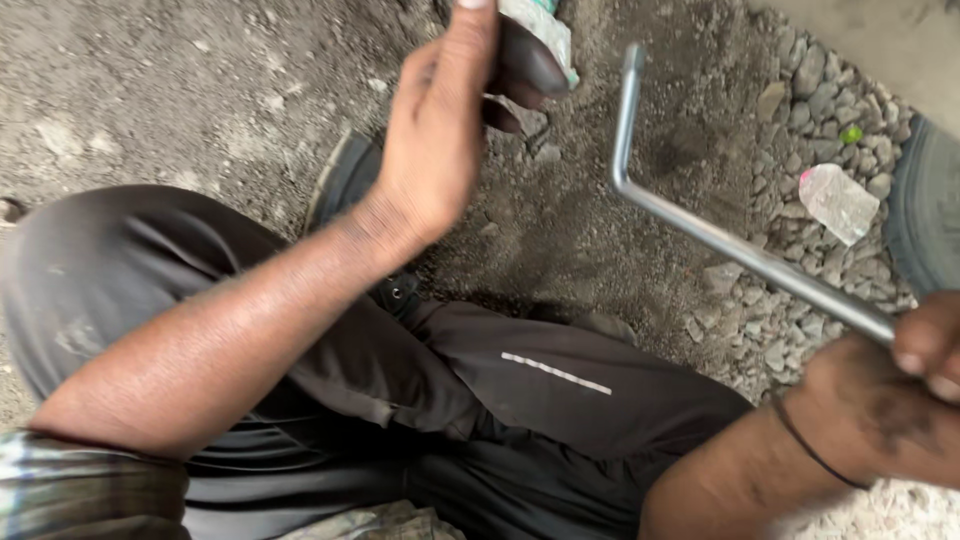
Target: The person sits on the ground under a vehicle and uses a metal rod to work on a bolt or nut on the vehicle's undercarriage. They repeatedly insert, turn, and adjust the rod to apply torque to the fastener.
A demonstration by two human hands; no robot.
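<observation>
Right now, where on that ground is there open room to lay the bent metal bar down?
Bare packed dirt lies at upper left, bordered by the left hand and the dark trouser leg. A smaller dirt patch sits between the bent metal bar and that hand. The right side is crowded: loose gravel, a crumpled plastic wrapper, a tyre edge, and the right hand.

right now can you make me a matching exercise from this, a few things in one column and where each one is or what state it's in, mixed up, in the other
Things
1. bent silver metal rod
2. crumpled clear plastic wrapper
3. small green bit
4. thin black wrist band

Places or states
A. around the right wrist
B. lying on the grey gravel, right of the rod
C. gripped at one end by the right hand
D. among the stones near the top right

Pairs: 1-C, 2-B, 3-D, 4-A
</observation>
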